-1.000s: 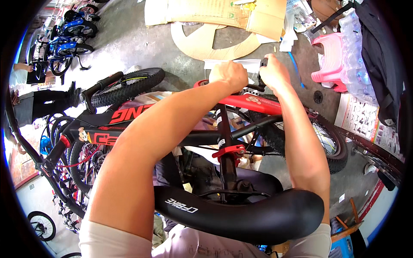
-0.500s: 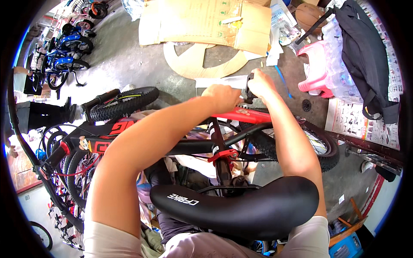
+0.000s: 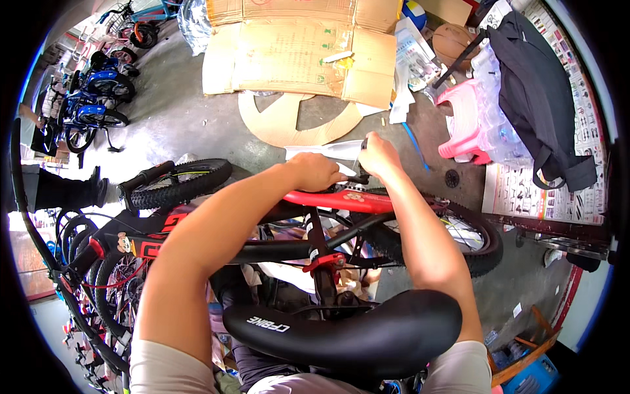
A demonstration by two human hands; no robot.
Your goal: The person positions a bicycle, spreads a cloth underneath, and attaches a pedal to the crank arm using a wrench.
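Note:
A small bike with a red frame and a black saddle stands right under me. Both my arms reach over it to its front end. My left hand is closed on a white-wrapped bar at the front of the bike. My right hand sits beside it, closed on a small dark tool whose tip sticks up from the fist. The part under my hands is hidden. The bike's knobby tyre shows at the right.
Flattened cardboard and a cardboard ring lie on the concrete floor ahead. A pink stool and a black jacket are at the right. Another black and red bike stands at my left, with blue bikes farther off.
My head has tipped forward, so my hands and the bike sit lower in the picture and more cardboard shows. Both hands stay at the bike's front end, the right working slightly.

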